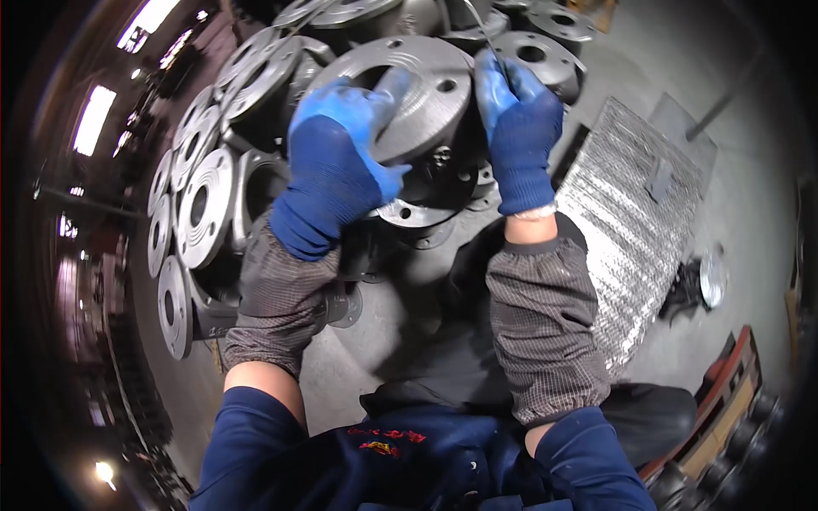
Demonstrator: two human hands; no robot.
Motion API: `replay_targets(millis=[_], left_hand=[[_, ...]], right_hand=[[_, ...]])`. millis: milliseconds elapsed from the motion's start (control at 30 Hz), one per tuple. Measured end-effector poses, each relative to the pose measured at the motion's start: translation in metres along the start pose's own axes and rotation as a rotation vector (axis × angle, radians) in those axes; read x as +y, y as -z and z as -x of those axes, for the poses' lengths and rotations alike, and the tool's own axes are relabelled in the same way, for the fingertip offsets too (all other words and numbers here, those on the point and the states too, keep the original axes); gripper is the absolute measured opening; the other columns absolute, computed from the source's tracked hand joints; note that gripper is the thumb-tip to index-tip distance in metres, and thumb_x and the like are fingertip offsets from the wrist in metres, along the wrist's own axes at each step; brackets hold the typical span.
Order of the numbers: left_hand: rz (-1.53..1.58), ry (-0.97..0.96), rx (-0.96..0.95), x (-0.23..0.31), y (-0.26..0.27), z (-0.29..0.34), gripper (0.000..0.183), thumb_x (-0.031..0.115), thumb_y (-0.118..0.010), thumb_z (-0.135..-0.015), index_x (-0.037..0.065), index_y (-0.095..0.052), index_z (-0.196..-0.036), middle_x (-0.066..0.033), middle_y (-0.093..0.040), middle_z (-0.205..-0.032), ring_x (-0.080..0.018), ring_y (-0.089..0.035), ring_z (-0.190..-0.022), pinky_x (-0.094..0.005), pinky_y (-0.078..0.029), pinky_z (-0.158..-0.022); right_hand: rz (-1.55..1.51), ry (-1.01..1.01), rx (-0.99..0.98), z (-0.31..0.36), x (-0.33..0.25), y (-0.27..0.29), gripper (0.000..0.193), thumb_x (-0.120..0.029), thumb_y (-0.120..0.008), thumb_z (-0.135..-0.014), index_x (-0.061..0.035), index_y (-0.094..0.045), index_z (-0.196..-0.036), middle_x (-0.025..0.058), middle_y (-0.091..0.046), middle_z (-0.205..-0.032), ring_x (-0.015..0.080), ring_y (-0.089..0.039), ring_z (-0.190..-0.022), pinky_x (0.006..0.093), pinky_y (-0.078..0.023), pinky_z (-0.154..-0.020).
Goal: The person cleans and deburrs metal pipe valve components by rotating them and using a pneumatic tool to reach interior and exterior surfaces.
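Note:
A grey flanged metal casting (432, 115), with a round centre opening and bolt holes in its flange, is tilted up in front of me. My left hand (336, 128), in a blue coated glove, grips the flange, its fingers over the face by the opening and its thumb at the lower rim. Just right of the flange, my right hand (518, 119), gloved the same way, is closed around a thin metal rod (482, 30). The rod sticks up past the fingers; its lower part is hidden in the hand.
Similar flanged castings (204, 209) stand packed together at the left and far side. To my right, a silvery quilted foil sheet (635, 221) lies on the grey floor, with a small dark metal part (690, 285) beside it. A red-edged crate (724, 400) holds dark round parts at lower right.

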State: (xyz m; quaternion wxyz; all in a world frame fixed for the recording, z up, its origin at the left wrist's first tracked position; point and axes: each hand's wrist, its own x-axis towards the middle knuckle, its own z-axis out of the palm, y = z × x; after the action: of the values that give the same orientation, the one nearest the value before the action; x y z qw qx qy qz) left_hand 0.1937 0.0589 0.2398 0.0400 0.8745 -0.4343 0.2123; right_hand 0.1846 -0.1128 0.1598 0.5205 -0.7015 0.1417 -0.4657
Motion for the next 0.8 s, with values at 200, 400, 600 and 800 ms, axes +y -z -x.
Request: replay_targets(millis=[200,400,600,800], left_hand=[[0.192,-0.258,0.148,0.036,-0.007,-0.063,0.066,0.008,-0.073,-0.052,0.015,-0.062,-0.116,-0.0137,-0.067,-0.092,-0.0302,-0.064,-0.080,-0.0369,-0.050,-0.084],[0.411,-0.503,0.099,0.084,-0.038,-0.134,0.064,0.007,-0.073,-0.058,0.014,-0.061,-0.120,-0.0126,-0.067,-0.105,-0.0237,-0.067,-0.090,-0.0340,-0.053,-0.082],[0.462,-0.589,0.334,0.167,-0.125,-0.154,0.061,0.018,-0.077,-0.053,0.013,-0.065,-0.112,-0.0126,-0.067,-0.091,-0.0263,-0.066,-0.081,-0.0342,-0.053,-0.071],[0.284,-0.761,-0.176,0.253,-0.169,-0.130,0.067,0.019,-0.066,-0.061,0.002,-0.052,-0.125,-0.0116,-0.058,-0.066,-0.0292,-0.059,-0.061,-0.0403,-0.044,-0.054]], right_hand=[[0.022,-0.090,0.177,-0.033,0.010,0.057,0.031,-0.040,-0.063,-0.080,-0.0103,-0.069,-0.080,0.0130,-0.062,-0.062,0.0282,-0.063,-0.060,0.0364,-0.049,-0.058],[0.310,-0.095,0.395,-0.078,0.044,0.123,0.020,-0.018,-0.057,-0.082,-0.0012,-0.065,-0.075,0.0147,-0.061,-0.063,0.0175,-0.056,-0.054,0.0355,-0.043,-0.053],[0.272,0.018,0.455,-0.066,0.115,0.213,0.024,-0.019,-0.067,-0.083,0.0021,-0.068,-0.094,0.0043,-0.068,-0.077,0.0072,-0.057,-0.072,0.0235,-0.047,-0.068],[0.038,-0.428,0.580,0.005,0.190,0.293,0.027,-0.019,-0.062,-0.088,0.0040,-0.065,-0.101,0.0080,-0.067,-0.088,0.0155,-0.061,-0.081,0.0293,-0.048,-0.075]])
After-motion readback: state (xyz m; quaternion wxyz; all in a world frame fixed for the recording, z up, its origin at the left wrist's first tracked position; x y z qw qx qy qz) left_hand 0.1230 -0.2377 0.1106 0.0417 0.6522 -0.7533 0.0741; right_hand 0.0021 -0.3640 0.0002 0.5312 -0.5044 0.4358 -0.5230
